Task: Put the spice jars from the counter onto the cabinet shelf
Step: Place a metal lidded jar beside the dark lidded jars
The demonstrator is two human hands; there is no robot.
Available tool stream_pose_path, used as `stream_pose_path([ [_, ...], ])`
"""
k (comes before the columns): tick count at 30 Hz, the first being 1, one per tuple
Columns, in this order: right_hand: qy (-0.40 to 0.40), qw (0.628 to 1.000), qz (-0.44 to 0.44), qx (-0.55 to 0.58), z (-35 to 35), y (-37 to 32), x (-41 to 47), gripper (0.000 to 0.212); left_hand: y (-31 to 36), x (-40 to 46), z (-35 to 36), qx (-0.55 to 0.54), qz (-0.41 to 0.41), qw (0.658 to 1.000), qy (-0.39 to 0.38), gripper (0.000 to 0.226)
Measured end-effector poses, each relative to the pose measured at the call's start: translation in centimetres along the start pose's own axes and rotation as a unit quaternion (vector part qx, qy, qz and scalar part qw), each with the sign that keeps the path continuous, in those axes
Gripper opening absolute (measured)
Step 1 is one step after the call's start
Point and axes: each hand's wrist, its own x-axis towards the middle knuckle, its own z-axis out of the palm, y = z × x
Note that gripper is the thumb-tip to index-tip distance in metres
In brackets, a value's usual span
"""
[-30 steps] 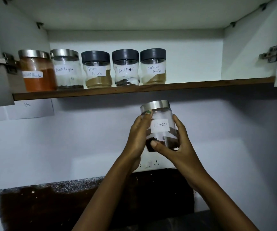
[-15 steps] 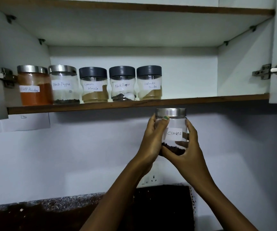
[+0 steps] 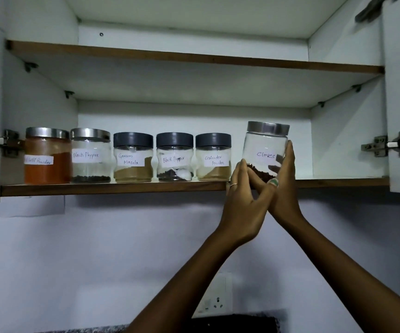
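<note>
A clear jar labelled Cloves (image 3: 266, 150), with a steel lid and dark cloves at the bottom, is at the front edge of the lower cabinet shelf (image 3: 122, 186), slightly tilted. My left hand (image 3: 242, 207) and my right hand (image 3: 286, 195) hold it from both sides near its base. The hands hide its bottom, so I cannot tell if it rests on the shelf. To its left stand a chilli powder jar (image 3: 47, 157), a black pepper jar (image 3: 90, 157), a garam masala jar (image 3: 132, 159), a second black pepper jar (image 3: 174, 159) and a coriander powder jar (image 3: 213, 159).
The shelf has bare room (image 3: 338, 177) right of the Cloves jar. An upper shelf (image 3: 194, 57) runs above. Open cabinet doors flank the opening, with a metal hinge (image 3: 386, 146) on the right. A wall socket (image 3: 215, 301) sits below, above the dark counter.
Both hands have lifted the Cloves jar from below the shelf up and to the right, to shelf level beside the coriander powder jar. The camera has tilted upward.
</note>
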Motion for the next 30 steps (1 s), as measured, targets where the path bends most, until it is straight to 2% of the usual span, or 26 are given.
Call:
stream_pose_path([
  [5,-0.041,0.998,-0.002,-0.056,0.9,1.9,2.1,0.100,-0.7,1.7,0.1,0.082,-0.045,0.996,-0.013,0.074],
  [9,-0.064,0.996,0.034,-0.059,1.5,3.6,3.0,0.094,-1.5,2.5,-0.1,0.126,-0.048,0.990,-0.041,0.074],
  [13,-0.038,0.988,0.020,-0.148,1.9,4.1,3.1,0.089,-1.8,3.7,0.0,0.200,-0.026,0.978,-0.054,0.075],
  [17,-0.017,0.980,-0.010,-0.198,2.3,3.9,2.6,0.106,-1.9,4.4,0.7,0.266,-0.024,0.963,-0.042,0.079],
  [19,-0.005,0.978,0.003,-0.209,2.4,4.1,2.5,0.120,-2.0,4.4,1.1,0.283,-0.021,0.958,-0.028,0.079],
  [22,-0.013,0.962,-0.019,-0.271,2.4,4.6,2.2,0.080,-2.3,3.9,1.3,0.296,0.001,0.955,-0.011,0.077],
  [25,-0.003,0.960,-0.031,-0.279,1.9,4.9,0.9,0.087,-2.7,2.3,1.0,0.287,0.066,0.955,0.026,0.069],
  [28,0.078,0.971,-0.042,-0.223,0.7,5.0,-3.2,0.073,-2.9,-1.4,0.0,0.227,0.146,0.962,0.048,0.053],
  [30,0.079,0.978,-0.054,-0.185,0.6,5.2,-7.2,0.059,-3.7,-4.7,-1.2,0.216,0.176,0.959,0.054,0.042],
])
